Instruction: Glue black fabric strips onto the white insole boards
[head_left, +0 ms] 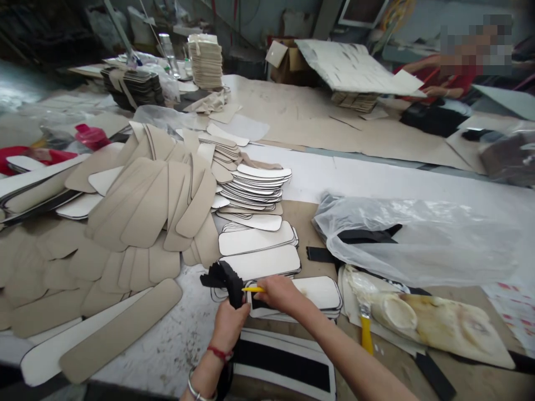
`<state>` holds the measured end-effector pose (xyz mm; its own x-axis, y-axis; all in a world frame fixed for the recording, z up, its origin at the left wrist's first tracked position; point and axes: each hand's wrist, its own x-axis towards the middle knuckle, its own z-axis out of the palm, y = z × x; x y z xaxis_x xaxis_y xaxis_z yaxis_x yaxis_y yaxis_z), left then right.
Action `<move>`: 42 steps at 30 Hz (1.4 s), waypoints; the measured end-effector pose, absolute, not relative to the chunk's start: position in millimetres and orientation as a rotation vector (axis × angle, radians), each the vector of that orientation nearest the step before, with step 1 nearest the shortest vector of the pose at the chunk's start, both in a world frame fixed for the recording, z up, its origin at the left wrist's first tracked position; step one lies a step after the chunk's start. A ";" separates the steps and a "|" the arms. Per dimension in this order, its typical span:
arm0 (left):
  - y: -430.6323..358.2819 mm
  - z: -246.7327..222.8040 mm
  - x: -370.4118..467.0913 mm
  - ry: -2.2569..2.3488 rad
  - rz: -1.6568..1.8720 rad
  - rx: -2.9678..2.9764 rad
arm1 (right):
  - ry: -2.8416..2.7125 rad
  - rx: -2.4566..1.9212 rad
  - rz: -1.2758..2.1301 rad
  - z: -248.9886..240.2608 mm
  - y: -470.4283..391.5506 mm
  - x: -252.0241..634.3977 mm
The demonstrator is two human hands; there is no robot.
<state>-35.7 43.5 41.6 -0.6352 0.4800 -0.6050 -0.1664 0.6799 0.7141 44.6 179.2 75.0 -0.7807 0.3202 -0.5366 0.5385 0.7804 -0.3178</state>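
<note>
My left hand grips a bundle of black strips that fan out above my fist. My right hand holds a thin yellow tool, its tip pointing left toward the black bundle. Both hands hover over a white rounded panel with a dark edge. More white panels lie stacked just beyond. A white panel with a wide black strip lies below my forearms.
Beige rounded pieces pile up at the left. A clear plastic bag with black strips lies at the right, with a glue-stained bag and yellow-handled brush below it. Another person works at the far right.
</note>
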 end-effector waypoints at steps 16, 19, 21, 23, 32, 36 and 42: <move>49.0 38.7 -35.9 2.102 0.914 0.303 | 2.517 0.688 -0.570 77.8 172.6 38.1; 47.9 32.7 -38.0 2.094 0.918 0.276 | 2.522 0.708 -0.538 83.1 168.7 36.9; 46.9 29.4 -40.2 2.070 0.923 0.269 | 2.516 0.735 -0.512 89.1 169.9 42.9; 46.1 28.2 -42.8 2.041 0.927 0.270 | 2.496 0.769 -0.484 97.0 176.1 59.2; 49.6 36.1 -49.2 1.996 0.903 0.302 | 2.409 1.144 -0.679 112.5 218.2 182.7; 51.8 38.6 -48.6 2.023 0.837 0.362 | 2.327 1.409 -0.660 96.5 216.0 193.2; 53.8 42.6 -47.1 2.033 0.824 0.491 | 2.214 1.619 -0.543 78.3 212.9 186.2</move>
